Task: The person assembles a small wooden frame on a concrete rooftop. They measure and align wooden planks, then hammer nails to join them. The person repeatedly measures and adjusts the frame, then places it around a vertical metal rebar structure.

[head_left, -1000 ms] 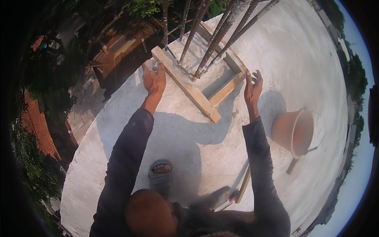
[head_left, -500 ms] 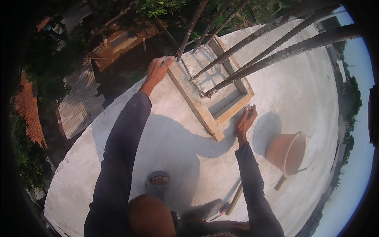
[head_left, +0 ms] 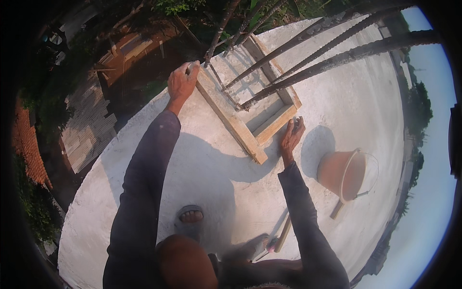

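Observation:
A rectangular wooden formwork frame [head_left: 230, 119] lies on the pale concrete slab, around several steel reinforcing bars [head_left: 308, 82] that rise from inside it. My left hand [head_left: 182, 85] is closed over the far left end of the frame's long near board, fingers bent around its end. Just beside the frame's right corner is my right hand [head_left: 291, 137], its fingers loosely bent and apart, holding nothing. Whether its fingertips touch the wood I cannot tell.
An orange bucket [head_left: 334, 173] with a wire handle lies tipped at the right, by a short wood piece [head_left: 337, 210]. Near my feet is a wooden-handled tool [head_left: 283, 236]. The slab's edge [head_left: 98, 166] drops off at the left, above roofs and trees.
The whole view has shifted slightly, so everything sits a little farther left and up. My left hand's fingers have bent more over the board end. Against the bars, the frame shows no clear movement.

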A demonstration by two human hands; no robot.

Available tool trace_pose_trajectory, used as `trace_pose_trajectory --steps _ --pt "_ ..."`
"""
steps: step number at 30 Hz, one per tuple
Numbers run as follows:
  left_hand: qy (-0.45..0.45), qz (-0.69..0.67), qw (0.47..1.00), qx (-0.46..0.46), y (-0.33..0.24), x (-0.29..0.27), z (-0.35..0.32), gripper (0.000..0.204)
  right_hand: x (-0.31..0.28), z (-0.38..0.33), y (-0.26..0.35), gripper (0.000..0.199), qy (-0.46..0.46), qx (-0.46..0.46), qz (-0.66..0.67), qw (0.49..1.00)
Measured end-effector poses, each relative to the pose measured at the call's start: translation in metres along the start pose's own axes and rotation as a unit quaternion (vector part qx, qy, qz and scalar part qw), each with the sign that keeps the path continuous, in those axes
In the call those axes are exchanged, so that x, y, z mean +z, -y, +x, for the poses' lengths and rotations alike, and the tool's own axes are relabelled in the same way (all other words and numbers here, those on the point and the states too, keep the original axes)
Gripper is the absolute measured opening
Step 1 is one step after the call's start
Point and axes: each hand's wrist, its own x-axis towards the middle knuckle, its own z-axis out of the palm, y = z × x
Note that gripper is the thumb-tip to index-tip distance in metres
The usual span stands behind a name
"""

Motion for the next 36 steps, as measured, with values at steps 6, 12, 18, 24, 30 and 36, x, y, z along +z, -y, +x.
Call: trace_pose_trajectory --steps 6,12,18,24,30,36 --pt "0.024 -0.018 1.0 0.002 0.006 0.002 0.003 0.05 0.0 -0.002 -0.004 0.068 0.001 0.033 0.023 0.999" --pt "0.086 -0.04 0.995 0.013 0.009 -0.002 0.015 0.053 -0.029 0.009 0.001 0.07 0.038 0.026 0.052 0.998" --pt "0.136 -0.032 0.99 -0.028 0.016 -0.009 0.027 0.058 -0.077 -0.001 -0.003 0.054 0.099 0.002 -0.043 0.994" --pt "0.108 -0.004 0.993 0.046 0.031 -0.013 0.022 0.057 -0.164 -0.049 -0.017 0.041 0.299 -0.077 -0.16 0.938" --pt "0.199 -0.088 0.972 0.093 0.039 -0.005 0.03 0.054 -0.286 -0.121 -0.011 0.031 0.393 -0.079 -0.221 0.889" --pt "0.207 -0.054 0.95 0.229 0.043 -0.021 0.024 0.04 -0.349 -0.214 -0.056 0.035 0.308 0.098 -0.199 0.925"
